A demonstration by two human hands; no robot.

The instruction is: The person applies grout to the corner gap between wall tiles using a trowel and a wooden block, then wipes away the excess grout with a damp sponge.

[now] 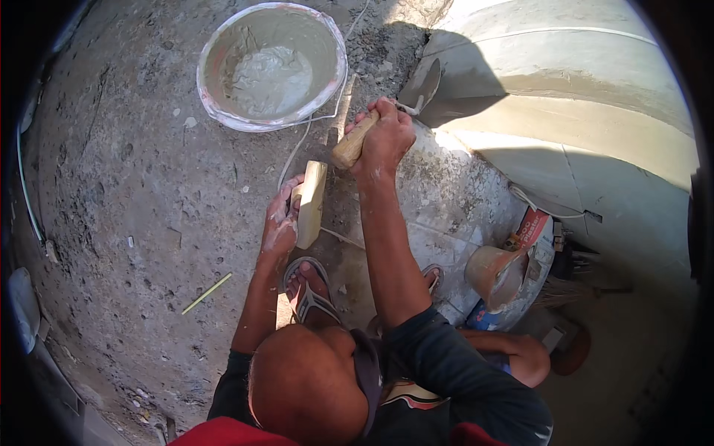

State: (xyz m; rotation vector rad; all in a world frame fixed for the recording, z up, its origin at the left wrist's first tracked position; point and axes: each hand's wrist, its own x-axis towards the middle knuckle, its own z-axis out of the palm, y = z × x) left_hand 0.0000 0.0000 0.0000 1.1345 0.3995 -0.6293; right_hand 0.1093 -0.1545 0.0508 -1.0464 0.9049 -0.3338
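Observation:
My left hand (279, 223) is closed round the grip of a pale wooden float (312, 207), its board standing on edge, tilted, over the ground. Ahead and to the right, my right hand (388, 140) grips a trowel (353, 145) by its thick wooden handle. Beyond the fingers, the trowel's bent metal neck leads to a grey blade close to the foot of the plastered wall (550, 126); whether the blade touches the wall I cannot tell. Wet grey plaster lies in a large round bucket (210, 100) at the far side. Pale smears mark both hands.
A thin white cable runs past the bucket. At right stand a small bucket (487, 271) and a red and white packet (532, 227) on a pale surface, with tools beside them. A yellow-green stick (207, 293) lies on the rough ground (141, 245). My sandalled feet are below my hands.

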